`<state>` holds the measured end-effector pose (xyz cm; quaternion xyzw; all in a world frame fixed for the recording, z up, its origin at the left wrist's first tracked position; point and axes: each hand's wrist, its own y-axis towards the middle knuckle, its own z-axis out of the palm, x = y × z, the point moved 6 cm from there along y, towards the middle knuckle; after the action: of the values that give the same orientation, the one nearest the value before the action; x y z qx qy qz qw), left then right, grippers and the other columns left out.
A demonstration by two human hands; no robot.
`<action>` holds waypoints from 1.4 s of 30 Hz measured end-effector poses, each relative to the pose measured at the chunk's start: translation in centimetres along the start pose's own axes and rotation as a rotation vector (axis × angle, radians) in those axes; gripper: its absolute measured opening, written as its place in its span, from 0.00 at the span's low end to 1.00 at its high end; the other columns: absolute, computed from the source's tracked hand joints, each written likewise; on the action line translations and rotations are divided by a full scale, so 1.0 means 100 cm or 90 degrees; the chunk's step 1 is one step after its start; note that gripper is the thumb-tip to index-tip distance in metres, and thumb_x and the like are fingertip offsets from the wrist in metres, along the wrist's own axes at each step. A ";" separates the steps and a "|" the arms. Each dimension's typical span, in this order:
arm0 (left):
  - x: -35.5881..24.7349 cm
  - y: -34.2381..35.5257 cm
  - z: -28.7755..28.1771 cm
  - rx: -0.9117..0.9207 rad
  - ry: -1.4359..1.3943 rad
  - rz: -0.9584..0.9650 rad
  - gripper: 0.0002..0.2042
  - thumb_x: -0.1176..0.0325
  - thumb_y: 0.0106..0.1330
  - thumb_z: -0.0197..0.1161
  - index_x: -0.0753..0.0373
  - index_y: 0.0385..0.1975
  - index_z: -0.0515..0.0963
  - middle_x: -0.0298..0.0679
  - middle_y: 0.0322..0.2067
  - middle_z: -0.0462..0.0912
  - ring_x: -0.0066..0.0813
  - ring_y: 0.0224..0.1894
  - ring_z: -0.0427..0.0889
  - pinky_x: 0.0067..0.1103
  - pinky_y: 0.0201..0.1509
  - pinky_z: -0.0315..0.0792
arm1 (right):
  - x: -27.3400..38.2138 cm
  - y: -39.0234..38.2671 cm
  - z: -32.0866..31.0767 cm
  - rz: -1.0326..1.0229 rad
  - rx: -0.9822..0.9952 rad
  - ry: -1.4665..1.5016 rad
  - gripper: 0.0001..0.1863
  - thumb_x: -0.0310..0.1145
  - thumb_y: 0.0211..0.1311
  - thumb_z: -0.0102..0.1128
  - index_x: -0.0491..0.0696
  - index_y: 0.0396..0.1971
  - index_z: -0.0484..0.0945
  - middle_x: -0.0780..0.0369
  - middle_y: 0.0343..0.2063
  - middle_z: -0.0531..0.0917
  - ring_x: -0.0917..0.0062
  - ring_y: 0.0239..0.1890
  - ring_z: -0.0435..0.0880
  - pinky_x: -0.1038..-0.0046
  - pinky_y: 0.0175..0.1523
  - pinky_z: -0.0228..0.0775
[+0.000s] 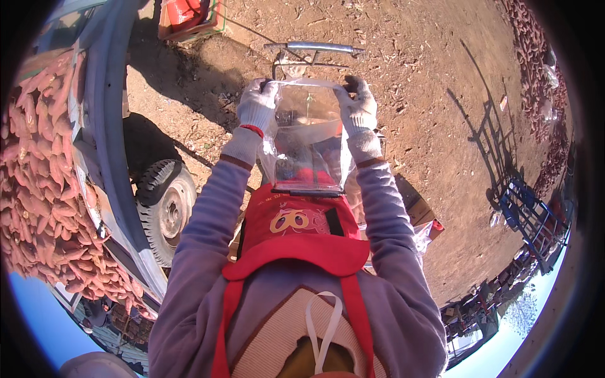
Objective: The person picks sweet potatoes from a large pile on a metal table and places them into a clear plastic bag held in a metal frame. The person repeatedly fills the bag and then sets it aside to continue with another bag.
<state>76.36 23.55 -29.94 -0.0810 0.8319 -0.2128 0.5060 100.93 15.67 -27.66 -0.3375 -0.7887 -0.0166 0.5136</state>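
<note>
My left hand (257, 99), in a white knit glove with a red band at the wrist, grips the upper left corner of a clear plastic bag (307, 145). My right hand (358, 104), also gloved, pinches the opposite top corner, so the bag's upper edge is stretched between them. The bag hangs down in front of my red apron (296, 253), which carries a cartoon picture. A metal bar frame (320, 46) lies beyond my hands, partly seen through and behind the plastic.
On the left, a metal trailer (108, 94) with a tyre (151, 195) holds many sweet potatoes (47, 183). A red container (183, 14) sits at the top. More sweet potatoes (523, 44) line the right edge, near a blue hand truck (523, 208). A cardboard box (417, 206) is behind my right arm.
</note>
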 end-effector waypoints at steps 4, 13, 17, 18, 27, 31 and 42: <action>-0.025 -0.012 -0.011 -0.114 0.276 0.216 0.11 0.68 0.63 0.63 0.59 0.44 0.80 0.46 0.39 0.81 0.45 0.35 0.83 0.31 0.39 0.77 | 0.023 0.000 -0.017 -0.196 -0.167 -0.180 0.44 0.37 0.47 0.76 0.48 0.65 0.63 0.51 0.62 0.67 0.62 0.60 0.74 0.69 0.58 0.73; -0.060 -0.009 -0.008 -0.012 0.177 0.233 0.10 0.71 0.62 0.62 0.61 0.43 0.79 0.48 0.36 0.83 0.47 0.37 0.83 0.31 0.40 0.77 | 0.044 0.034 -0.016 -0.356 -0.006 -0.270 0.41 0.34 0.53 0.68 0.52 0.68 0.61 0.52 0.66 0.65 0.56 0.65 0.69 0.64 0.65 0.67; -0.061 0.005 -0.018 0.104 0.175 0.102 0.11 0.63 0.63 0.65 0.60 0.42 0.80 0.47 0.35 0.85 0.44 0.39 0.84 0.29 0.43 0.76 | 0.041 0.047 -0.008 -0.359 0.034 -0.316 0.33 0.34 0.57 0.64 0.52 0.64 0.66 0.55 0.62 0.71 0.58 0.59 0.74 0.64 0.61 0.70; -0.057 0.007 -0.018 0.162 0.228 0.059 0.13 0.64 0.65 0.64 0.62 0.45 0.81 0.46 0.35 0.85 0.35 0.36 0.85 0.25 0.43 0.75 | 0.039 0.047 -0.006 -0.355 0.046 -0.313 0.31 0.33 0.58 0.64 0.52 0.63 0.67 0.55 0.61 0.72 0.58 0.58 0.75 0.63 0.60 0.71; -0.100 0.032 -0.055 -0.107 0.419 0.360 0.09 0.69 0.58 0.67 0.60 0.38 0.82 0.46 0.33 0.80 0.47 0.38 0.81 0.33 0.41 0.75 | 0.035 0.071 -0.013 -0.231 0.088 -0.205 0.11 0.33 0.65 0.55 0.49 0.44 0.81 0.57 0.46 0.83 0.63 0.48 0.82 0.68 0.53 0.75; -0.073 0.043 -0.044 0.110 0.341 0.212 0.10 0.70 0.60 0.66 0.61 0.41 0.82 0.47 0.36 0.81 0.46 0.38 0.81 0.32 0.43 0.75 | 0.030 0.073 -0.015 -0.211 0.060 -0.116 0.09 0.29 0.64 0.57 0.49 0.43 0.82 0.57 0.46 0.82 0.63 0.49 0.82 0.68 0.54 0.75; -0.056 0.054 -0.024 -0.022 0.233 0.239 0.16 0.67 0.61 0.65 0.59 0.49 0.79 0.45 0.43 0.82 0.43 0.45 0.82 0.30 0.50 0.75 | -0.017 0.069 -0.013 -0.103 -0.008 0.168 0.10 0.23 0.59 0.59 0.44 0.40 0.82 0.52 0.60 0.71 0.69 0.52 0.81 0.73 0.53 0.76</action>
<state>77.37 30.95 -26.86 0.1060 0.9134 -0.1121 0.3766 106.18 19.61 -30.63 -0.2712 -0.7386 -0.1073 0.6078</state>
